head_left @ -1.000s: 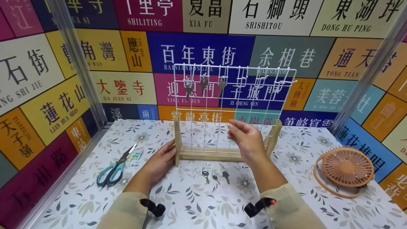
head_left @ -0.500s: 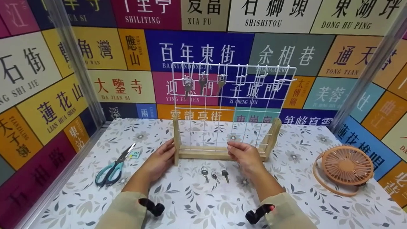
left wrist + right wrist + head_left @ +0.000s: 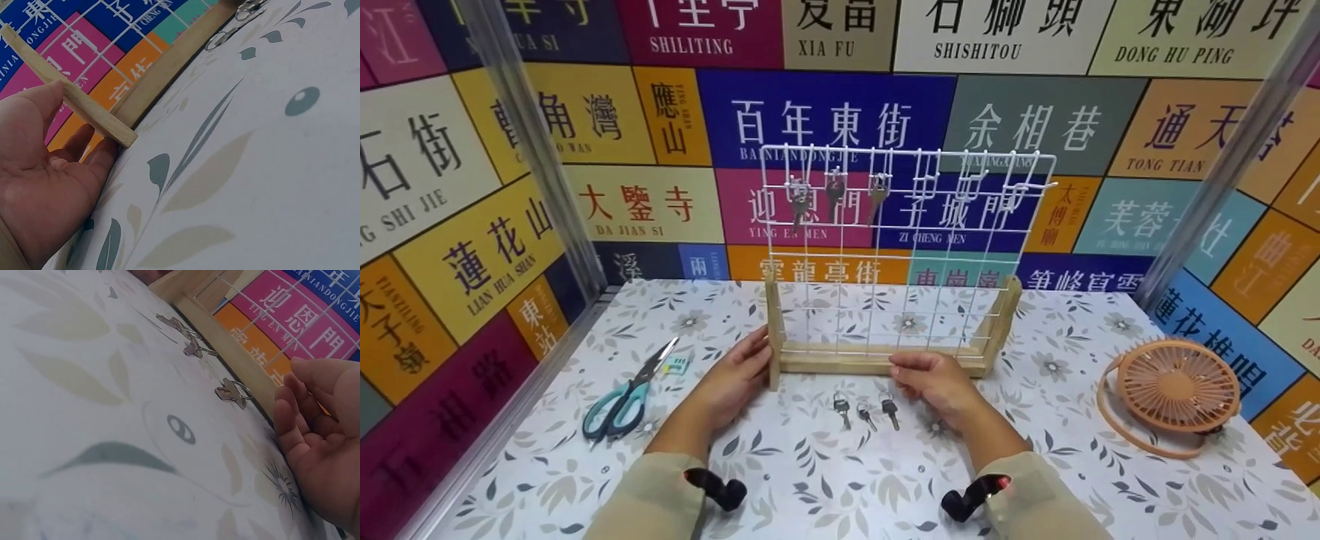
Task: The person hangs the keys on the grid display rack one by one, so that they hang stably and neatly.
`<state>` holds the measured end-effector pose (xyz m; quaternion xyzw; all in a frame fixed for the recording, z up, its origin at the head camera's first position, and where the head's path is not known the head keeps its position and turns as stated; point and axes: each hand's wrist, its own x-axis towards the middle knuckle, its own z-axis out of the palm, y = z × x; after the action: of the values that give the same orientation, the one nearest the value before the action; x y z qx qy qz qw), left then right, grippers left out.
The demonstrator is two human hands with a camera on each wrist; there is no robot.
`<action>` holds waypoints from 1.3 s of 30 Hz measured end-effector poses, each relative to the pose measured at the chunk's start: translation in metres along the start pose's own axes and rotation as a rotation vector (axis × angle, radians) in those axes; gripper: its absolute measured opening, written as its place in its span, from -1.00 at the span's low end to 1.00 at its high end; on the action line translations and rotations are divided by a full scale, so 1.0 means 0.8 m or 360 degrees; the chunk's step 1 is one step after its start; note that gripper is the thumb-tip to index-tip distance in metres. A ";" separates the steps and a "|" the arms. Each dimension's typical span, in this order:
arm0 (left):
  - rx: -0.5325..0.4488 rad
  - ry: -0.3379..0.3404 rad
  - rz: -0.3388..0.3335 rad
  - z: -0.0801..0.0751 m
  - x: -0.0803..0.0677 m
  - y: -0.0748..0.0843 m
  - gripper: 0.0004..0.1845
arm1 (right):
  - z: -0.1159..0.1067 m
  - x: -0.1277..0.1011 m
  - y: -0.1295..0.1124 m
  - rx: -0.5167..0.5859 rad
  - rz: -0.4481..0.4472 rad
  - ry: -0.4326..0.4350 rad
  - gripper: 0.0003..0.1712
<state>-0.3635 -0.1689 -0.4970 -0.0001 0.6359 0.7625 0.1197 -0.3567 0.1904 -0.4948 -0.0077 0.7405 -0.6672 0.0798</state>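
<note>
Our left hand (image 3: pixel 733 380) rests open against the rack's (image 3: pixel 885 364) wooden left post on the table (image 3: pixel 840 480). Our right hand (image 3: pixel 936 382), fingers relaxed and empty, hovers beside three keys (image 3: pixel 865 409) lying before the rack.

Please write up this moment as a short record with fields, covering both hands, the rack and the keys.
left hand: rests against the rack's left wooden foot, fingers relaxed
right hand: empty, fingers loosely curled, above the table beside the loose keys
rack: white wire grid upright in a wooden base
hung keys: three on the top-left hooks
loose keys: three on the table before the base
nearby: scissors left, fan right
</note>
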 end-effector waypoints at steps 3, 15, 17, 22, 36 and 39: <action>-0.0001 -0.0001 0.0019 0.000 -0.001 0.001 -0.41 | -0.002 0.000 0.001 -0.0145 -0.0041 -0.0069 -0.57; -0.0011 -0.0033 0.0049 0.003 0.002 0.002 -0.42 | -0.001 -0.004 -0.001 -0.0684 -0.0224 -0.0280 -0.61; -0.0002 -0.0032 0.0054 0.003 0.001 0.002 -0.42 | 0.000 -0.005 -0.002 -0.0729 -0.0233 -0.0288 -0.63; -0.0001 -0.0032 0.0055 0.002 0.001 0.003 -0.42 | 0.002 -0.007 -0.004 -0.0796 -0.0233 -0.0260 -0.75; 0.0034 -0.0016 0.0022 0.002 0.001 0.003 -0.43 | 0.000 -0.017 -0.040 -0.0466 -0.0192 0.0008 -0.72; 0.0008 -0.0007 0.0012 0.002 0.001 0.000 -0.42 | 0.000 -0.029 -0.070 -0.0317 -0.0283 0.0054 -0.68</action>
<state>-0.3639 -0.1675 -0.4970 0.0043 0.6376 0.7612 0.1182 -0.3392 0.1870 -0.4367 -0.0698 0.8008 -0.5948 0.0066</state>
